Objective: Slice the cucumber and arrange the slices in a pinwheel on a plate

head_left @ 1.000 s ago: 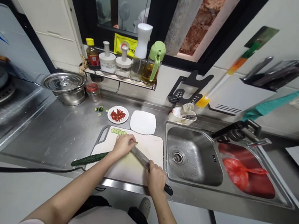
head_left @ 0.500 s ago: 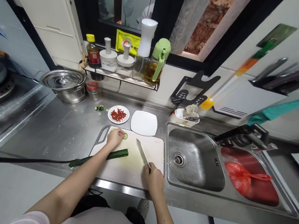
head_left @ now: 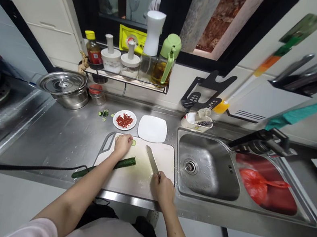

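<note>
On the white cutting board (head_left: 146,188), my right hand (head_left: 165,191) grips a kitchen knife (head_left: 153,160) by its handle, the blade pointing up and left, apart from the cucumber. My left hand (head_left: 123,145) is closed at the board's far left, fingers bunched together. A pale green cucumber slice (head_left: 133,142) shows right at its fingertips; whether the fingers pinch it, or what is under them, is hidden. The dark green cucumber (head_left: 126,163) lies slantwise below that hand, its cut end facing right, with my left forearm crossing over its middle.
Behind the board stand a plate of chopped red pieces (head_left: 124,120) and a white square plate (head_left: 153,129). Cucumber scraps (head_left: 103,113) lie near a lidded pot (head_left: 66,88). At right is the sink (head_left: 207,168), with a red bag (head_left: 253,186) in its second basin. A black cable (head_left: 30,167) crosses the counter.
The view has shifted slightly. Both hands stay almost where they were over the board; the knife and cucumber keep nearly the same places.
</note>
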Tool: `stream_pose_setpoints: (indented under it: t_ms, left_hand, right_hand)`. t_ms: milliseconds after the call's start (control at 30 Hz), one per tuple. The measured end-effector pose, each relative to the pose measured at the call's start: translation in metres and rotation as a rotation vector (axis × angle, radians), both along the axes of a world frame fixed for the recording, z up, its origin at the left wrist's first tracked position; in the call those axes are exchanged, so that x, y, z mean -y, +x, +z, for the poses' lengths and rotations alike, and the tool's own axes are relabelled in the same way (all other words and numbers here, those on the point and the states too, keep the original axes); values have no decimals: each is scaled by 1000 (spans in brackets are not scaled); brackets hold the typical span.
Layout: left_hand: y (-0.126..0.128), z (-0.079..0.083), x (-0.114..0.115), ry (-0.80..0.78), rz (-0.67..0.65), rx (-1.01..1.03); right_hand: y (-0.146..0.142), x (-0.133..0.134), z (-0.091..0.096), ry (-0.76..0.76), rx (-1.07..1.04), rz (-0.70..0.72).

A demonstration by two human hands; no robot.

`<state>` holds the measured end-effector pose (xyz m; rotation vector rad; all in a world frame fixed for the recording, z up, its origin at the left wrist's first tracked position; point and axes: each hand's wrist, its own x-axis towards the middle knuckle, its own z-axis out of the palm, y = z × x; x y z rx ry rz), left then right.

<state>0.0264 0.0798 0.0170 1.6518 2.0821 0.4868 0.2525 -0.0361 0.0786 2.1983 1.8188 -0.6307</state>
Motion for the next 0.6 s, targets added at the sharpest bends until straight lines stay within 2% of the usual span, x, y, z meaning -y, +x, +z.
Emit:
stream_pose_setpoints:
  t_ms: [200,333,433,533,600]
  left_hand:
    - [0,-4,1,28,-24,-46]
    - [0,-3,2,49,11,27]
    - [-6,0,3,156,187,263]
    - [-17,5,3,382,454,567]
    - [-26,9,4,503,560,724]
  right_hand:
    - [0,-2,-2,4,-10,10]
    - [-1,-3,-1,-2,-10,21]
    - [-2,-3,-1,-3,-6,22]
    - [-2,-4,-1,-10,5,27]
    - [-2,-5,0,-19,9,33]
